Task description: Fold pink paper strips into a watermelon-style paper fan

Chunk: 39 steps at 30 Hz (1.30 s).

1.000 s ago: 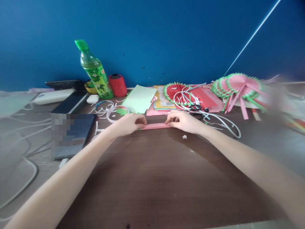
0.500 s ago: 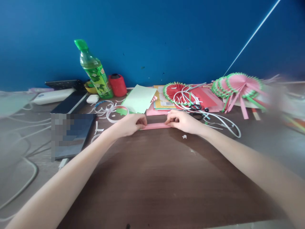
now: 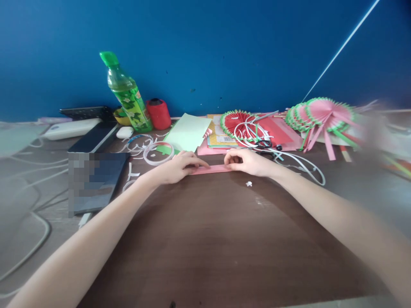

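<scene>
A narrow folded strip of pink paper (image 3: 214, 170) lies flat on the brown table (image 3: 212, 239), far out in front of me. My left hand (image 3: 176, 167) rests on the strip's left end, with a finger stretched along its top edge and pressing it down. My right hand (image 3: 247, 162) pinches the strip's right end with curled fingers. Both arms reach forward across the table.
Behind the hands lie a pale green sheet (image 3: 189, 133), coloured paper packs, black scissors (image 3: 265, 145), white paper strips (image 3: 298, 164) and pink-green pleated fans (image 3: 321, 113). A green bottle (image 3: 126, 94), red thread spool (image 3: 158, 114), tape ring (image 3: 158, 152), tablet (image 3: 94, 182) and cables sit at left.
My left hand's finger has slid to the right along the pink strip. The right hand has hardly moved.
</scene>
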Each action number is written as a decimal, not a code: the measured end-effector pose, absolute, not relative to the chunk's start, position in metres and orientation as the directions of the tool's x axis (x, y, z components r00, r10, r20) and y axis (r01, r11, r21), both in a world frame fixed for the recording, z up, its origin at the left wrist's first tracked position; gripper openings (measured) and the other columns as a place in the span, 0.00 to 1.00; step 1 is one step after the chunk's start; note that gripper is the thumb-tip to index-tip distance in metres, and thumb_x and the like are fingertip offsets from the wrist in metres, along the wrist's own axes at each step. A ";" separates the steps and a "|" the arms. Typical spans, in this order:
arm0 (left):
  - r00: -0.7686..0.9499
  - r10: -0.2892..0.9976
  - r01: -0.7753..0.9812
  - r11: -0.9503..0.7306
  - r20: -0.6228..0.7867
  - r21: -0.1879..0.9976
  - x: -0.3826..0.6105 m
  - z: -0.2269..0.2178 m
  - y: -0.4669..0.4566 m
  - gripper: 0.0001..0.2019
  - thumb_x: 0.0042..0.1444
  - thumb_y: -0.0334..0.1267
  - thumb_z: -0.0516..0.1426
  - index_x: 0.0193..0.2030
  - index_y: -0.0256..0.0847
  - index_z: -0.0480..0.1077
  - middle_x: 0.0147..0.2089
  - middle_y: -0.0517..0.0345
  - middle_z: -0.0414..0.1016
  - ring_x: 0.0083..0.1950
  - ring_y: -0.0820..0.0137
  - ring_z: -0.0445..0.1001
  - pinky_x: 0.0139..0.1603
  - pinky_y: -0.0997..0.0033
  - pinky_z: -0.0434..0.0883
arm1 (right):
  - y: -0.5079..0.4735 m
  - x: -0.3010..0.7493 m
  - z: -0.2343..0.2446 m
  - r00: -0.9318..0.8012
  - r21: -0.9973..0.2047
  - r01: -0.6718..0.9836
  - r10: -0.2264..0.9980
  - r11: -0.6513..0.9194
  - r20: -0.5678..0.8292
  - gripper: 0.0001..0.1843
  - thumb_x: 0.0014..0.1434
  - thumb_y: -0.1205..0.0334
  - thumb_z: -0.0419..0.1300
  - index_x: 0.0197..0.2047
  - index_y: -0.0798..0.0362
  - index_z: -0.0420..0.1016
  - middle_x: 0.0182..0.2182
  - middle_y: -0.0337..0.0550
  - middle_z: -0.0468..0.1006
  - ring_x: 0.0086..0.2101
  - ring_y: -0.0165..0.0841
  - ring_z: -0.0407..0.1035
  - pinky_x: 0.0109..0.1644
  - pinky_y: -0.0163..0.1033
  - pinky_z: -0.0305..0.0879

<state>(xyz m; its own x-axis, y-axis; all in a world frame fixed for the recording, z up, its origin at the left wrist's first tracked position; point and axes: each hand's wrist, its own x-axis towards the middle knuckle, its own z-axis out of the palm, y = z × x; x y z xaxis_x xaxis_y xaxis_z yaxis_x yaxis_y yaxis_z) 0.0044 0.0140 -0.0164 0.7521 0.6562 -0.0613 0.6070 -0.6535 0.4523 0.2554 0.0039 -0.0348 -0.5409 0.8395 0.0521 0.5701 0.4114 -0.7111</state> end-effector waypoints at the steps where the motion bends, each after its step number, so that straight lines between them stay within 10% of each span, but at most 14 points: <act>1: 0.751 0.657 0.611 -0.651 -0.070 0.451 0.004 -0.017 0.015 0.19 0.58 0.33 0.45 0.52 0.50 0.70 0.41 0.55 0.66 0.47 0.65 0.61 0.53 0.63 0.58 | 0.004 0.257 -0.033 -0.547 -0.723 0.563 0.836 0.400 0.037 0.06 0.53 0.61 0.56 0.30 0.55 0.70 0.26 0.38 0.67 0.27 0.28 0.60 0.32 0.36 0.58; 23: 0.722 0.670 0.686 -0.662 -0.173 0.302 0.000 -0.018 0.011 0.25 0.60 0.32 0.42 0.55 0.70 0.62 0.54 0.60 0.58 0.54 0.63 0.53 0.59 0.51 0.48 | 0.007 0.264 -0.043 -0.707 -0.614 0.509 0.700 0.602 0.100 0.20 0.57 0.70 0.49 0.46 0.43 0.76 0.37 0.42 0.62 0.39 0.32 0.60 0.49 0.44 0.58; 39: 0.705 0.700 0.689 -0.639 -0.113 0.342 0.002 -0.015 0.006 0.21 0.59 0.31 0.44 0.52 0.58 0.69 0.57 0.59 0.61 0.59 0.61 0.55 0.60 0.52 0.52 | 0.005 0.264 -0.041 -0.682 -0.628 0.522 0.725 0.577 0.099 0.19 0.57 0.69 0.51 0.47 0.42 0.76 0.34 0.40 0.60 0.36 0.31 0.60 0.47 0.42 0.60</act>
<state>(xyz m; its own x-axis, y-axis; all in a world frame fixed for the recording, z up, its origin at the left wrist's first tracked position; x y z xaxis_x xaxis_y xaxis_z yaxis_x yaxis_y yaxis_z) 0.0024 0.0064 -0.0150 0.7051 0.7000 -0.1131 0.6890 -0.6388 0.3423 0.2639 0.0054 -0.0414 -0.6816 0.7250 0.0988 0.5222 0.5766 -0.6284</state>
